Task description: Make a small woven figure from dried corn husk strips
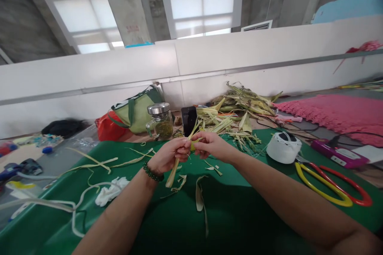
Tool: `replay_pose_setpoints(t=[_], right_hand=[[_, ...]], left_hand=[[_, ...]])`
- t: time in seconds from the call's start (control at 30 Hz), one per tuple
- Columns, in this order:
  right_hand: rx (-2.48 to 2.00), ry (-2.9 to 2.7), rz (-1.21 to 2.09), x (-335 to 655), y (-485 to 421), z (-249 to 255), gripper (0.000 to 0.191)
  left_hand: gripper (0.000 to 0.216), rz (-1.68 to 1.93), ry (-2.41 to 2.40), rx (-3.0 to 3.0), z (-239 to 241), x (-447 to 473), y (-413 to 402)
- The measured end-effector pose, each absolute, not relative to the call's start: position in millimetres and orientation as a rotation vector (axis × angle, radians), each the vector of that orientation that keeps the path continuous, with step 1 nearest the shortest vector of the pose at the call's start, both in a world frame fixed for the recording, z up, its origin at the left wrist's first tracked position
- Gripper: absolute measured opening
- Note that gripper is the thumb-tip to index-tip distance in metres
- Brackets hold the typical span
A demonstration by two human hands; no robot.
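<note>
My left hand and my right hand meet above the green cloth, both pinching one pale corn husk strip. The strip hangs down below my left fingers and a thin end sticks up between the two hands. A dark bead bracelet sits on my left wrist. Loose husk strips lie on the cloth under my hands.
A heap of corn husks lies at the back. Near it stand a glass jar, a black phone and a green bag. Right: a white tape roll, yellow and red scissors, pink knit mat.
</note>
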State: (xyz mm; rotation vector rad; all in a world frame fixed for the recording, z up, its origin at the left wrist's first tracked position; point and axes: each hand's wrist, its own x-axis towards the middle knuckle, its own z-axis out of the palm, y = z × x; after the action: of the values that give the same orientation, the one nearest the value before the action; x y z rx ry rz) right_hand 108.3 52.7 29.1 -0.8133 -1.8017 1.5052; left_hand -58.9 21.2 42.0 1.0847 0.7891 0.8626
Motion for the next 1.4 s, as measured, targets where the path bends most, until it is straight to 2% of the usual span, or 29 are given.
replay_pose_setpoints(t=[0.1, 0.33, 0.43, 0.53, 0.77, 0.9, 1.07, 1.2, 1.33, 1.4], right_hand=[[-0.846, -1.775, 1.544, 112.3, 57.7, 29.5, 0.008], [-0.886, -1.751, 1.601, 110.6, 57.1, 27.5, 0.010], [-0.894, -1.785, 1.503, 110.9, 59.0, 27.0, 0.011], [-0.866, -1.934, 1.236, 116.5, 62.7, 29.2, 0.009], [-0.821, -2.290, 0.375, 123.7, 59.6, 31.1, 0.014], [-0.802, -2.399, 0.162, 126.5, 53.0, 36.0, 0.019], [-0.717, -2.533, 0.205, 144.8, 52.1, 52.2, 0.022], [-0.803, -2.605, 0.508, 164.6, 66.8, 57.0, 0.016], [-1.064, -2.180, 0.620, 163.7, 75.4, 55.9, 0.021], [-1.064, -1.973, 0.864, 149.0, 68.8, 52.6, 0.030]], left_hand=[[0.023, 0.872, 0.818, 1.100, 42.1, -59.4, 22.1], [0.030, 0.952, 0.880, 1.211, 43.7, -56.4, 18.4], [0.032, 0.982, 0.891, 1.242, 44.7, -55.8, 17.2], [0.034, 0.983, 0.908, 1.256, 43.8, -55.4, 17.2], [0.032, 1.063, 0.924, 1.274, 39.3, -51.0, 18.0], [0.032, 1.183, 1.075, 1.417, 37.7, -51.0, 19.3], [0.025, 1.380, 1.223, 1.466, 35.9, -52.7, 24.6], [0.025, 1.509, 1.137, 1.246, 39.0, -57.1, 28.6], [0.026, 1.440, 1.206, 1.406, 40.4, -55.3, 24.8], [0.025, 1.393, 1.295, 1.624, 39.5, -49.3, 19.7]])
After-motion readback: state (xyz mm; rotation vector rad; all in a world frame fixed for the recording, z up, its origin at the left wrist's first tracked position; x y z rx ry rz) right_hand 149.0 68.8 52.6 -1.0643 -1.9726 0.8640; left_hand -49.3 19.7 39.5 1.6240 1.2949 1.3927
